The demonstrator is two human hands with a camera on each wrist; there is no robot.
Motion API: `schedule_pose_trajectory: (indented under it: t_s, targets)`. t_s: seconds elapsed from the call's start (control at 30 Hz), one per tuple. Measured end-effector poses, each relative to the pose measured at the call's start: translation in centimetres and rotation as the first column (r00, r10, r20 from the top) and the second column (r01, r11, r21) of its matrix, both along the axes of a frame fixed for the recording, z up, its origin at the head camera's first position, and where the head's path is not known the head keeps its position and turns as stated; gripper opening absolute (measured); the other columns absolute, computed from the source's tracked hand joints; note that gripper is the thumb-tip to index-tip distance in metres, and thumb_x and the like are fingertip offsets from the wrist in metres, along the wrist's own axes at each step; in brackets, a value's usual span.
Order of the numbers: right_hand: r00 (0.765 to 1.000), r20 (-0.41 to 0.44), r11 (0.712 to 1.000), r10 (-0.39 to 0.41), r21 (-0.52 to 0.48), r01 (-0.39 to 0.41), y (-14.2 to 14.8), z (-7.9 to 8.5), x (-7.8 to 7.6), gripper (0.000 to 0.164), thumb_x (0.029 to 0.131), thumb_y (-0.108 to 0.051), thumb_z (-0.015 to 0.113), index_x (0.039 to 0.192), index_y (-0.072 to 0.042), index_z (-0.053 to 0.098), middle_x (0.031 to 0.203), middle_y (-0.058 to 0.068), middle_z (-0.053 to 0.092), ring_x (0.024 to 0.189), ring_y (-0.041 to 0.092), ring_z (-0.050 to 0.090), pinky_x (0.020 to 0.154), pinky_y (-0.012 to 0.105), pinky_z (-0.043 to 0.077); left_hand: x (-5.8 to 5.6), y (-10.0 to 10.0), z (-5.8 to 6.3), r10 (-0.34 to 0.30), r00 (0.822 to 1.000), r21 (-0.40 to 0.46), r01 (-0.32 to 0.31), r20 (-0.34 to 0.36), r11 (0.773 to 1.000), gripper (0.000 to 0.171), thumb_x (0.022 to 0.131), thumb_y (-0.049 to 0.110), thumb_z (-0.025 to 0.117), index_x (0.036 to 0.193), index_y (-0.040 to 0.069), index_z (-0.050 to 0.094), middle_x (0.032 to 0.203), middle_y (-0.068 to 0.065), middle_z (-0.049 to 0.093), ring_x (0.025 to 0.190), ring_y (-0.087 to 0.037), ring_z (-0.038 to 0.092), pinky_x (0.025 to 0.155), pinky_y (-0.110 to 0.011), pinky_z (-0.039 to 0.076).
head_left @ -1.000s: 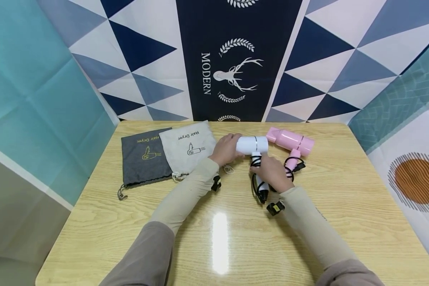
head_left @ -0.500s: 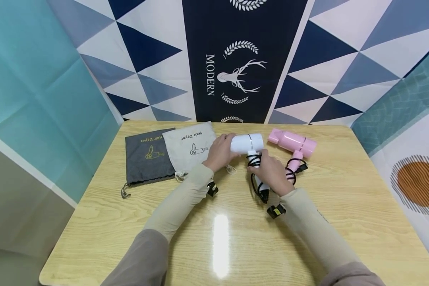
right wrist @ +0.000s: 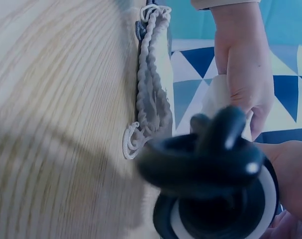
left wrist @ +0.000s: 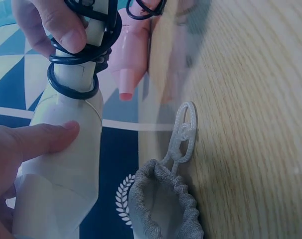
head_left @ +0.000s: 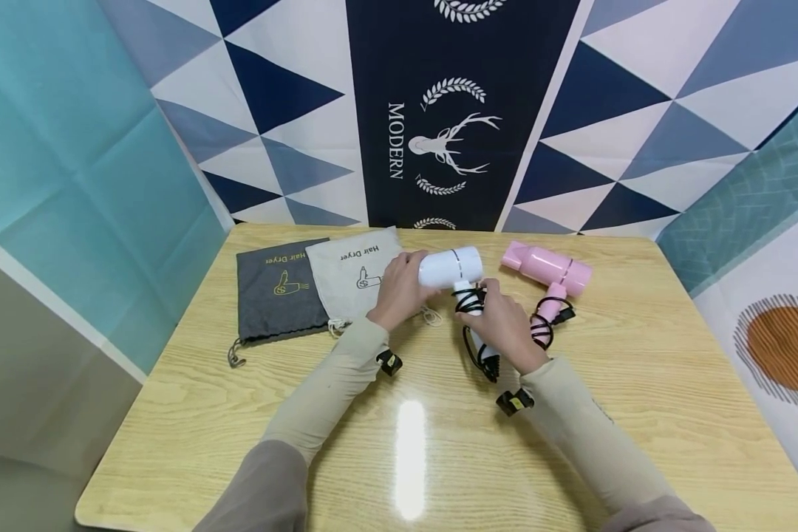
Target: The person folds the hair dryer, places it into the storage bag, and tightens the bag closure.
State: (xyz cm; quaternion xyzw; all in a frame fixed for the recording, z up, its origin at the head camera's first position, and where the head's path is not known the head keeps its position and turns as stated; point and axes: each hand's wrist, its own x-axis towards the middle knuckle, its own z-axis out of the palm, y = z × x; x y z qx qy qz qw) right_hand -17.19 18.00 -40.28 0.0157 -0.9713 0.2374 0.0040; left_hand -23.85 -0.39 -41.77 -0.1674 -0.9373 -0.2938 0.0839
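Note:
A white hair dryer (head_left: 448,267) is held between both hands above the table. My left hand (head_left: 399,288) grips its barrel at the nozzle end, the thumb lying along the white body in the left wrist view. Around the handle, wound with black cord (left wrist: 73,59), curl the fingers of my right hand (head_left: 503,325). Beyond the right hand, a pink hair dryer (head_left: 548,267) lies on the table, its own black cord wrapped round the handle. Behind the left hand lies a light drawstring bag (head_left: 349,277) printed "Hair Dryer"; the left wrist view shows its gathered mouth (left wrist: 163,199) close by.
A dark grey drawstring bag (head_left: 273,303) lies at the left, partly under the light bag. The wooden table (head_left: 346,473) meets patterned cloth (head_left: 279,96) at its back edge, with more cloth hanging at both sides.
Both hands have shifted the white hair dryer left toward the light bag, and its barrel has tilted a little. The view has also swung slightly. Pink dryer and bags stay put.

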Motion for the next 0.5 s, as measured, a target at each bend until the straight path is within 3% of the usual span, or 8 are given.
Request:
schedule_pose_trajectory:
  t_s: [0.33, 0.5]
  targets:
    - [1.0, 0.009, 1.0, -0.008, -0.016, 0.008, -0.2, 0.3, 0.4, 0.078, 0.086, -0.041, 0.072, 0.137, 0.005, 0.037, 0.091, 0.025, 0.064, 0.067, 0.03, 0.06, 0.051, 0.032, 0.043, 0.9, -0.5, 0.3, 0.044, 0.999, 0.021, -0.044, -0.023, 0.999, 0.079, 0.072, 0.029, 0.086, 0.139, 0.007, 0.05, 0.129, -0.017, 0.059, 0.117, -0.03, 0.056, 0.106, -0.041, 0.041]
    - [0.999, 0.035, 0.998, -0.002, -0.068, 0.005, -0.1, 0.6, 0.5, 0.076, 0.086, -0.042, 0.072, 0.136, 0.004, 0.039, 0.089, 0.021, 0.064, 0.066, 0.026, 0.059, 0.051, 0.03, 0.043, 1.3, -0.9, 0.5, 0.054, 0.997, 0.028, -0.052, -0.058, 0.998, 0.079, 0.071, 0.029, 0.087, 0.138, 0.006, 0.05, 0.126, -0.017, 0.06, 0.114, -0.03, 0.057, 0.104, -0.04, 0.042]
